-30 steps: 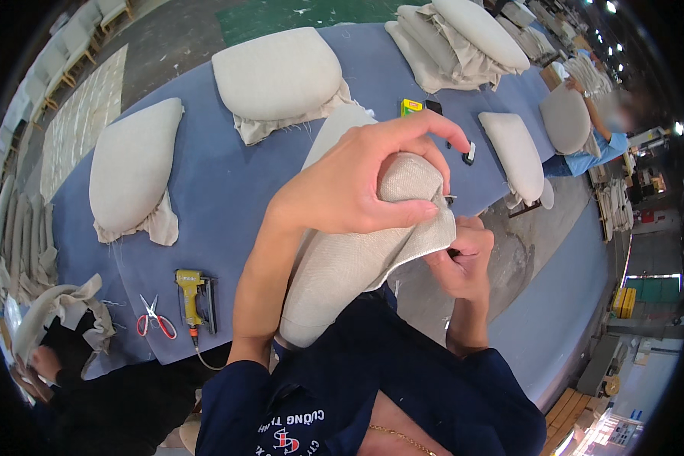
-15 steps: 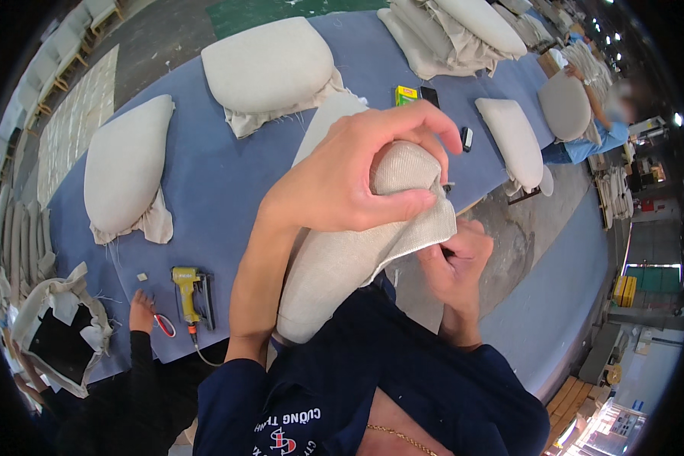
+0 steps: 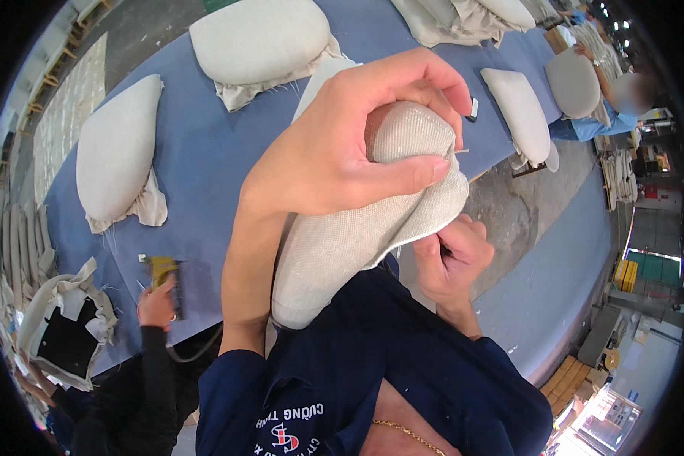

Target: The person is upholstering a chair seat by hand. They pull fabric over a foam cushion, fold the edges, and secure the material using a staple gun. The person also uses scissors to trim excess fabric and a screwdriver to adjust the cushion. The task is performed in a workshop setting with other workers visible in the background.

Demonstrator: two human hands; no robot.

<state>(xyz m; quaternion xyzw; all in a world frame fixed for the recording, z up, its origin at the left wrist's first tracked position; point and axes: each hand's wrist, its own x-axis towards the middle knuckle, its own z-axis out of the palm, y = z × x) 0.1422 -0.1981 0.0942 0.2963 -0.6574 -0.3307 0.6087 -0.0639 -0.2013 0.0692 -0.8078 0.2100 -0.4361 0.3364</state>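
Note:
A beige fabric-covered cushion (image 3: 323, 254) is tilted up in front of my chest. My left hand (image 3: 342, 148) is wrapped round its rounded upper end, with the thumb on the cloth and the fingers curled over the far side. Along the cushion's right side hangs a loose fabric flap (image 3: 442, 199) with a pale cut edge. Just below that edge is my right hand (image 3: 457, 262), closed, its thumb and curled fingers pinching at the cloth. The flap partly hides the fingertips of this hand.
Other beige cushions (image 3: 118, 156) lie on the blue-covered table (image 3: 197, 167). At lower left, a co-worker's hand (image 3: 156, 304) is on a yellow staple gun (image 3: 161, 267). Behind it sits a cushion cover with a black underside (image 3: 67, 342). Another person (image 3: 619, 121) handles a cushion at far right.
The co-worker's hand has moved onto the yellow staple gun. My hands and the cushion's upper end have shifted slightly; the flap now bulges more rounded. My grip stays the same.

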